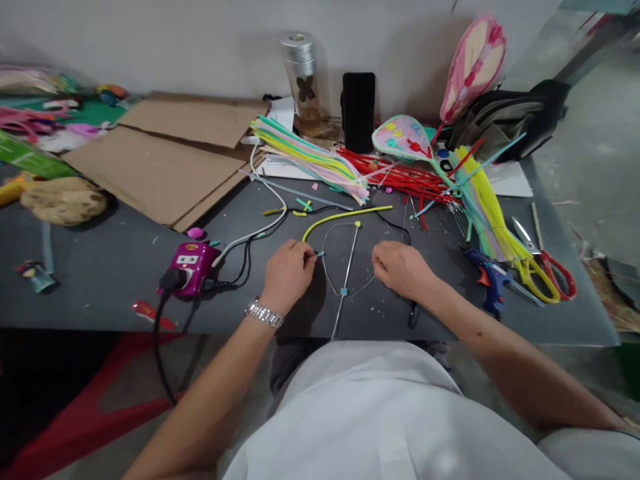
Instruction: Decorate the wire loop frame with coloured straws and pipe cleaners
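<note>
A thin wire loop (327,272) lies on the grey table, crossed by a straight metal rod (351,257). A yellow bit (357,224) sits at the rod's top and a blue bit (344,292) at the lower crossing. My left hand (289,275), with a watch at its wrist, pinches a short teal pipe cleaner piece (321,253) at the loop's left side. From behind its fingers a yellow pipe cleaner (345,215) curves rightward. My right hand (403,268) is closed at the loop's right side, where the wire runs into its fingers; the fingertips are partly hidden.
Bundles of pastel (315,160), red (395,175) and yellow pipe cleaners (483,200) lie behind. At right are a blue glue gun (494,283) and scissors (545,263). A purple power socket (193,267), cardboard (160,167), bottle (303,87) and phone (359,112) also stand around.
</note>
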Demonstrator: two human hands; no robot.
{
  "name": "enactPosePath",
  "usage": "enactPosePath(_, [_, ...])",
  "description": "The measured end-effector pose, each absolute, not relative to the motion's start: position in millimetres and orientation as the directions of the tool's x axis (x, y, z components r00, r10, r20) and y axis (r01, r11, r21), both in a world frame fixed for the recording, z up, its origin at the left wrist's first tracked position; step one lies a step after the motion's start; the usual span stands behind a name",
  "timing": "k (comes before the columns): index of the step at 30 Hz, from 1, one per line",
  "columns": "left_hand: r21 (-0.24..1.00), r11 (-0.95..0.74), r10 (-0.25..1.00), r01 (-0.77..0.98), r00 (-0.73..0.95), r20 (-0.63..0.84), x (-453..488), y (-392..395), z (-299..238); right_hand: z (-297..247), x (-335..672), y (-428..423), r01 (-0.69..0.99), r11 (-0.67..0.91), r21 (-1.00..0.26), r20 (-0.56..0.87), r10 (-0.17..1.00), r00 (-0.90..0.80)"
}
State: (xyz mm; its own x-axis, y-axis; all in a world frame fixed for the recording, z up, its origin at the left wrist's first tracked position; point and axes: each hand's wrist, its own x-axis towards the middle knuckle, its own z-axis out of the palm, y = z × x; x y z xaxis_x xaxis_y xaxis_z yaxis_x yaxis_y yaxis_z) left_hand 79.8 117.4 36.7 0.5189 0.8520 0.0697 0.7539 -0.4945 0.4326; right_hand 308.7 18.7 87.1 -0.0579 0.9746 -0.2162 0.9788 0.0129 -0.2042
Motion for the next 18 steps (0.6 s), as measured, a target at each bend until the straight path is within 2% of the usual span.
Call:
enactPosePath(5, [0.52, -0.445, 0.885, 0.729, 0.446, 0.131, 59.5, 125.9, 46.4, 77.1, 293.6, 20.6, 0.988, 0.152, -0.035, -0.247, 0.956, -0.156])
enactPosePath(9, [0.568, -0.338, 0.94, 0.75, 0.295, 0.17, 37.6, 144.6, 59.6, 72.2, 289.8, 22.9, 0.975, 0.223, 0.015, -0.224, 0.951, -0.215])
enactPosePath(11, [0.571, -0.322, 0.947, 0.755, 0.259, 0.192, 31.3, 155.6, 62.7, 72.5, 291.6, 26.2, 0.978, 0.207, 0.025, -0.21, 0.958, -0.197])
enactPosePath(14, [0.539, -0.328, 0.944, 0.776, 0.243, 0.225, 27.7, 169.5, 62.4, 76.2, 299.4, 30.9, 0.994, 0.074, -0.08, -0.184, 0.979, -0.088])
enactPosePath(18, [0.532, -0.349, 0.936, 0.772, 0.26, 0.236, 27.9, 177.2, 58.4, 81.8, 315.5, 25.0, 0.899, -0.074, -0.432, -0.073, 0.996, 0.047])
